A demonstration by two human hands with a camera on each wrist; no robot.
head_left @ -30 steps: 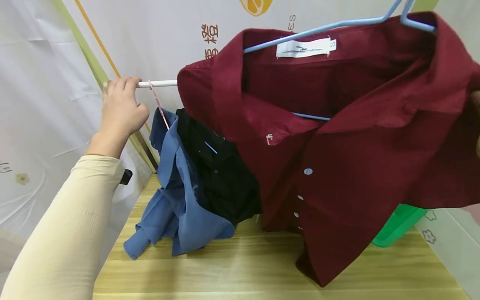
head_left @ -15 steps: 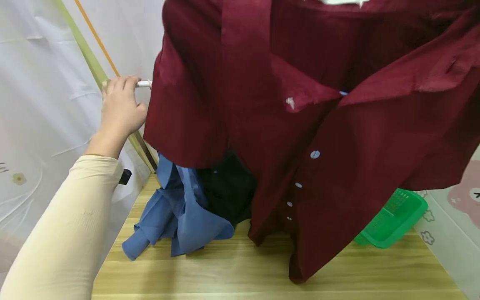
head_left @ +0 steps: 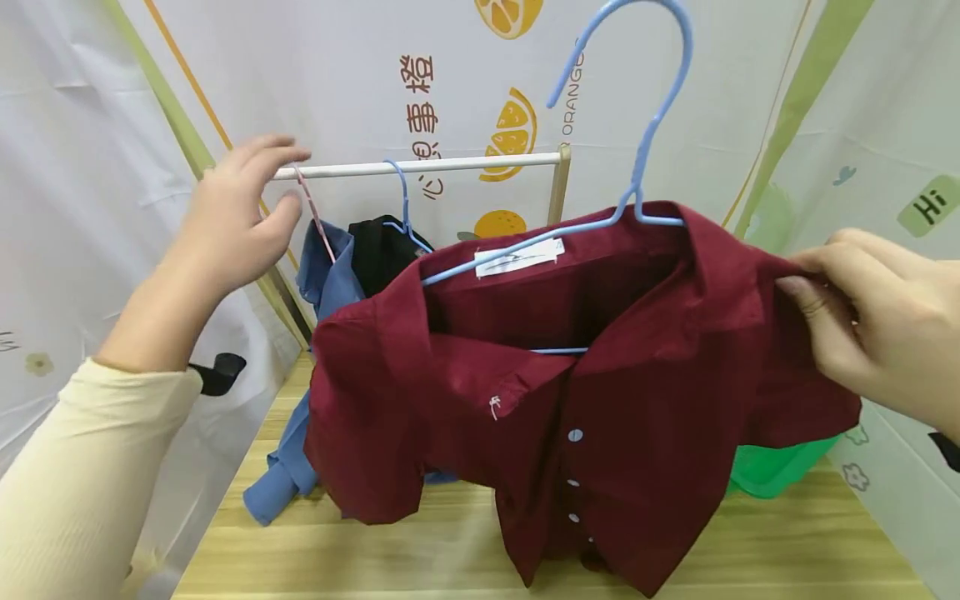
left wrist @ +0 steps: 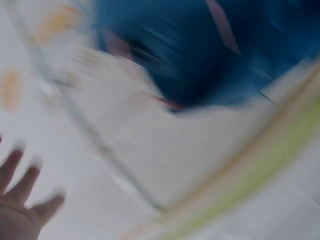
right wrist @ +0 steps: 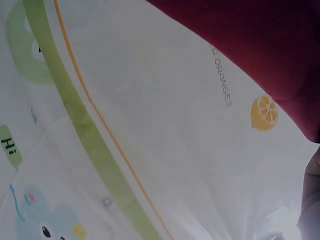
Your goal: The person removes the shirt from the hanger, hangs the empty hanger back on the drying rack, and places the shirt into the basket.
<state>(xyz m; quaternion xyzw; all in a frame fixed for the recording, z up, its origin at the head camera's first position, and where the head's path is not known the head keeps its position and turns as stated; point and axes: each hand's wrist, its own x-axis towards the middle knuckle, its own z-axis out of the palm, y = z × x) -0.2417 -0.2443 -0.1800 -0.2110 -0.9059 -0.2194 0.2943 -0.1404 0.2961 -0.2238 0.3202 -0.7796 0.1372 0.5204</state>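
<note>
A dark red short-sleeved button shirt (head_left: pixel 660 408) hangs on a light blue hanger (head_left: pixel 651 137), whose hook stands upright in front of the rail. My right hand (head_left: pixel 892 321) pinches the shirt at its right-side shoulder between thumb and fingers. Near the left end of the white clothes rail (head_left: pixel 480 163) is my left hand (head_left: pixel 243 221), fingers loosely spread and holding nothing. In the left wrist view, spread fingers (left wrist: pixel 22 187) show apart from the rail (left wrist: pixel 100 145). The right wrist view catches the red shirt (right wrist: pixel 260 45) and an edge of the right hand (right wrist: pixel 311 195).
On the rail hang a blue shirt (head_left: pixel 330 279) on a pink hanger and a black garment (head_left: pixel 375 254) on a blue hanger, both partly behind the red shirt. A green basket (head_left: pixel 783 467) stands at right on the wooden table (head_left: pixel 247 558). White printed curtains surround it.
The red shirt rose toward the camera, then came down, so its whole hanger hook and my right hand now show. My left hand has let go of the rail.
</note>
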